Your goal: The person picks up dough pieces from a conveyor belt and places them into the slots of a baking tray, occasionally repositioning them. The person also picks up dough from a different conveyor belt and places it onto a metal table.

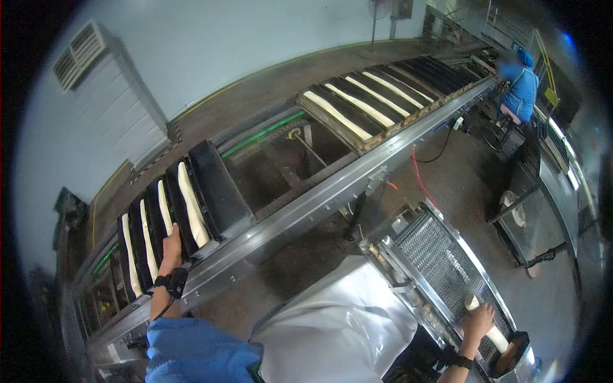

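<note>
My left hand (170, 252), a dark strap and device on its wrist, is closed at the near end of a long pale dough strip (165, 207). That strip lies in one channel of a dark multi-channel baking pan (171, 189). Beside it in the same pan lie more strips, one of them a wider dough strip (191, 204) to the right. Off to the lower right, my right hand (479, 321) is wrapped around a thick dough roll (495, 338) over a metal mesh conveyor (440, 255). The roll's rounded end shows past my fingers.
A long conveyor rail (306, 195) runs diagonally away. Farther along it sits another pan with several dough strips (338, 115). A co-worker in blue (523, 89) stands at the far right. A red hose (419, 179) hangs near the rail; a metal cart (536, 210) stands right.
</note>
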`<state>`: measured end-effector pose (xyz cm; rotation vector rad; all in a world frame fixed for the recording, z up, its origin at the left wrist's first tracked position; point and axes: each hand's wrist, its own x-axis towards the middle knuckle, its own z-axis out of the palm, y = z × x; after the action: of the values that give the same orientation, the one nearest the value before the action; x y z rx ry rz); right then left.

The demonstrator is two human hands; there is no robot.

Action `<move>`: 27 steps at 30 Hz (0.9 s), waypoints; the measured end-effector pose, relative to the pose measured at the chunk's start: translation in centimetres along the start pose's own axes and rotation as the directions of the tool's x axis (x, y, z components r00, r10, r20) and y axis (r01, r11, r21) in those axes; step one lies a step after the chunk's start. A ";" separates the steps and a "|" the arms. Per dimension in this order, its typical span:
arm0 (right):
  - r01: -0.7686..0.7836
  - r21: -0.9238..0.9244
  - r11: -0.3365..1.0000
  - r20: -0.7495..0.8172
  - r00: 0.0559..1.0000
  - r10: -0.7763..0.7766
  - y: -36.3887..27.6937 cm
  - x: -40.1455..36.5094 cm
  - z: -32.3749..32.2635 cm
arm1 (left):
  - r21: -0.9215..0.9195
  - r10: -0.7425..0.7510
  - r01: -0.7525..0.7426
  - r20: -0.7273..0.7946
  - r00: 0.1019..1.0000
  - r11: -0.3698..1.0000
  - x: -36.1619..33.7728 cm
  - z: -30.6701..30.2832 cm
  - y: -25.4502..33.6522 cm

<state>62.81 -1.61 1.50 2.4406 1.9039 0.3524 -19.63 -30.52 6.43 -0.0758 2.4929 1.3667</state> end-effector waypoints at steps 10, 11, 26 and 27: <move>-0.054 0.922 0.384 0.128 0.977 -0.169 -5.8 1.9 -10.9 | -0.084 -0.035 0.031 -0.041 0.999 0.996 -5.0 6.2 5.3; -0.083 0.956 0.282 0.130 0.979 -0.154 -9.3 0.1 -18.2 | -0.097 -0.055 0.052 -0.020 0.998 0.994 -5.7 6.9 6.1; -0.076 0.885 -0.459 -0.279 0.703 -0.654 -23.5 -3.0 -29.8 | -0.106 0.197 -0.191 0.049 0.979 0.976 -4.2 15.1 7.2; -0.047 0.930 -0.365 -0.209 0.748 -0.630 -22.2 -2.7 -28.0 | 0.078 0.318 -0.311 -0.110 0.942 0.947 -2.6 15.6 6.5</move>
<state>35.65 -1.84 24.80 1.2190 2.7986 -2.6562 -14.71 -14.18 4.62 0.2732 2.7369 1.4416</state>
